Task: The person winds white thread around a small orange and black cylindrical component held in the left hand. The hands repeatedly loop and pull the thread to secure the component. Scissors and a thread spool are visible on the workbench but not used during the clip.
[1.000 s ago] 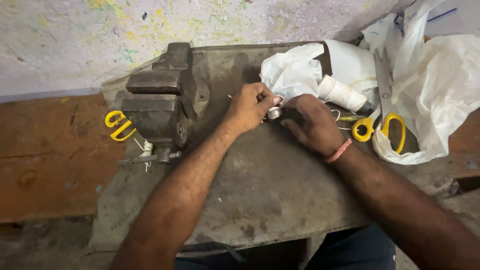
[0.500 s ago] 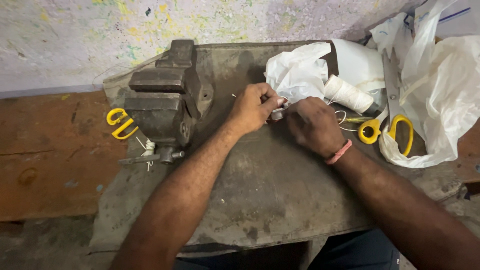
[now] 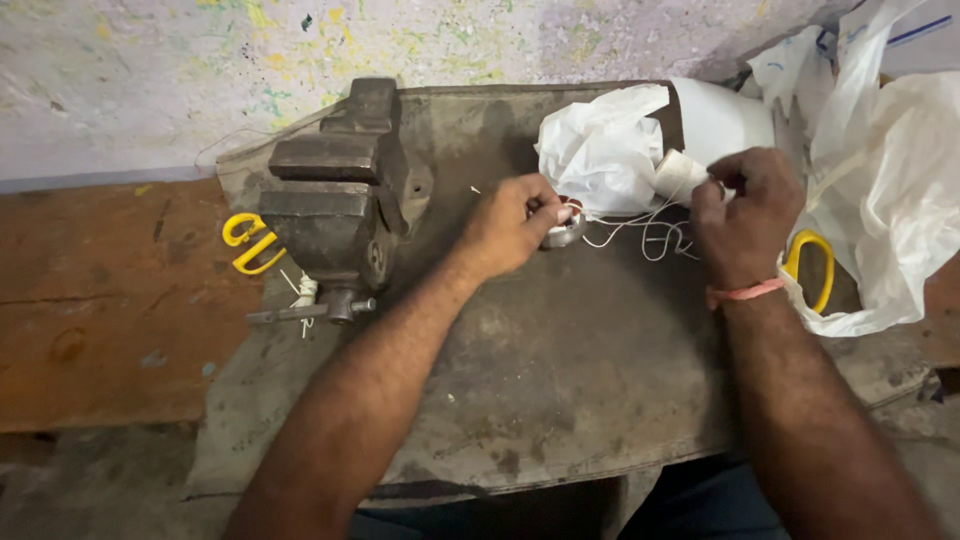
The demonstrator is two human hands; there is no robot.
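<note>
My left hand (image 3: 512,222) is closed around a small round metal part (image 3: 563,230) resting on the dark metal workbench (image 3: 560,370). Loose white thread (image 3: 640,232) runs from that part toward a white thread spool (image 3: 680,172). My right hand (image 3: 745,215), with a pink band at the wrist, pinches the thread right beside the spool. Crumpled white plastic (image 3: 600,150) lies just behind both hands.
A heavy bench vise (image 3: 335,200) is fixed at the bench's left, with yellow-handled scissors (image 3: 248,245) beside it. Another yellow-handled pair of scissors (image 3: 812,270) lies under my right hand. White plastic bags (image 3: 890,190) pile up at the right. A paint-speckled wall stands behind.
My right hand has moved away from the left hand to the right, up to the spool, drawing thread out. My left hand stays on the metal part.
</note>
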